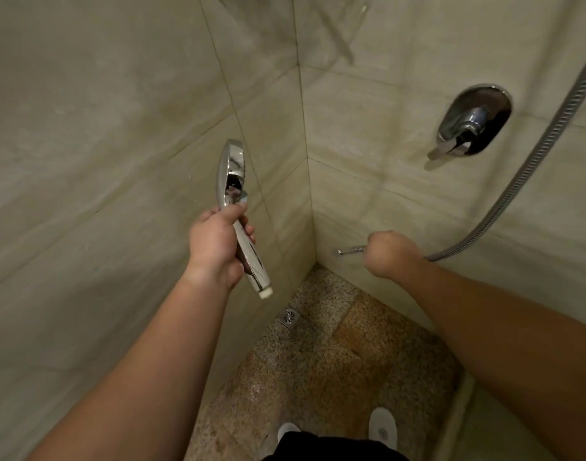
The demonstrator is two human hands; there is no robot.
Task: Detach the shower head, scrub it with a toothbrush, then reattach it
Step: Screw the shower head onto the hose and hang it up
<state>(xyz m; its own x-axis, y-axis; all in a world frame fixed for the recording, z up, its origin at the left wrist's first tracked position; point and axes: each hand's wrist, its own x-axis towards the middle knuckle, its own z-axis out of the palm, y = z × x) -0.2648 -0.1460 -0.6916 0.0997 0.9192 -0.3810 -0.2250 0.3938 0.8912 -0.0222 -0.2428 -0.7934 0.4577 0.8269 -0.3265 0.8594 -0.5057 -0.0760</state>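
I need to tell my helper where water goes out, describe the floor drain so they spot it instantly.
Follow the corner where the two tiled walls meet, down to the speckled floor. The floor drain sits there: a small square metal grate with a swirl pattern.

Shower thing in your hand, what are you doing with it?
A person stands in a tiled shower corner. The left hand grips the chrome shower head by its handle, and it is off its hose. The right hand holds the loose end of the metal hose. No toothbrush is in sight, so scrubbing has not begun.
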